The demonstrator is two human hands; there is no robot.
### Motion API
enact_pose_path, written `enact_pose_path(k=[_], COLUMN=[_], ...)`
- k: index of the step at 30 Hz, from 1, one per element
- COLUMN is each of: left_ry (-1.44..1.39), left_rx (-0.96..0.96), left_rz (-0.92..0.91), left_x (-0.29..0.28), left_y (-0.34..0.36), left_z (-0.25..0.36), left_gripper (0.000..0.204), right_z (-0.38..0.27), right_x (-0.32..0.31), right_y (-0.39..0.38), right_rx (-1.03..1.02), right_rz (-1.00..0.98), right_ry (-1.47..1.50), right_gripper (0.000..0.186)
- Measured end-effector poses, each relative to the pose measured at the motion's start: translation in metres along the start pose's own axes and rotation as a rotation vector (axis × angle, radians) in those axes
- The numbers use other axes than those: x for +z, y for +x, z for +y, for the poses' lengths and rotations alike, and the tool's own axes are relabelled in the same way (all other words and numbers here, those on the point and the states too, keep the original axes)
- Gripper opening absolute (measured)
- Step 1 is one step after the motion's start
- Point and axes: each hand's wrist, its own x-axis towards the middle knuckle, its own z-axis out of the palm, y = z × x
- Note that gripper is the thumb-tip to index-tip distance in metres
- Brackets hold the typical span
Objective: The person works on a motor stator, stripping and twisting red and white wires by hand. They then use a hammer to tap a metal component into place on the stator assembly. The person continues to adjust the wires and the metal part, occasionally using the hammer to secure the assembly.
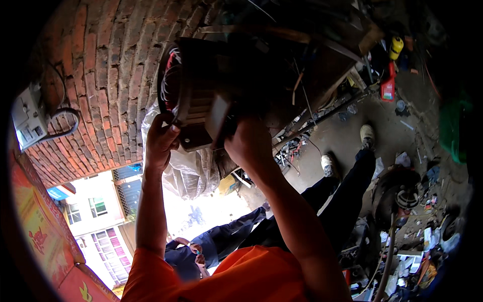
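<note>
A dark electric motor (198,108) with a finned housing is in front of me, by the brick wall. Its left end is uncovered, and coil windings (171,83) with some red show inside. A box-like part (217,117) juts from its side. My left hand (160,143) is closed at the lower left edge of the housing, thumb and fingers bent against it. Beside the box, my right hand (250,141) is curled. Its fingertips are lost in shadow, so what they hold is hidden.
Clear plastic sheeting (186,173) hangs below the motor. A grey electrical box (31,113) is on the brick wall (100,75). Red bottle (388,83), yellow bottle (396,47) and scrap (402,267) lie on the floor at right. Another person (201,251) stands near the bright opening.
</note>
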Motion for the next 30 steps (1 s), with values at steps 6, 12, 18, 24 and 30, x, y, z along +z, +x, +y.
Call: enact_pose_path(k=[6, 12, 18, 24, 30], left_ry=[0.046, 0.04, 0.084, 0.121, -0.017], left_rx=[-0.099, -0.131, -0.132, -0.158, -0.092], left_rz=[0.029, 0.031, 0.039, -0.056, -0.19], left_x=[0.003, -0.002, 0.005, -0.004, -0.017], left_y=[0.003, 0.0, 0.002, 0.009, 0.011], left_z=[0.01, 0.002, 0.002, 0.012, -0.002], left_gripper=[0.045, 0.053, 0.063, 0.06, 0.053], right_z=[0.025, 0.013, 0.033, 0.032, 0.032], right_x=[0.009, 0.009, -0.012, -0.014, -0.024], right_y=[0.002, 0.004, -0.007, -0.013, -0.024], right_rx=[-0.118, -0.229, 0.25, -0.317, -0.267], right_rz=[0.031, 0.099, -0.209, -0.026, -0.108], right_ry=[0.067, 0.119, 0.411, -0.371, -0.394], right_gripper=[0.021, 0.006, 0.007, 0.016, 0.049])
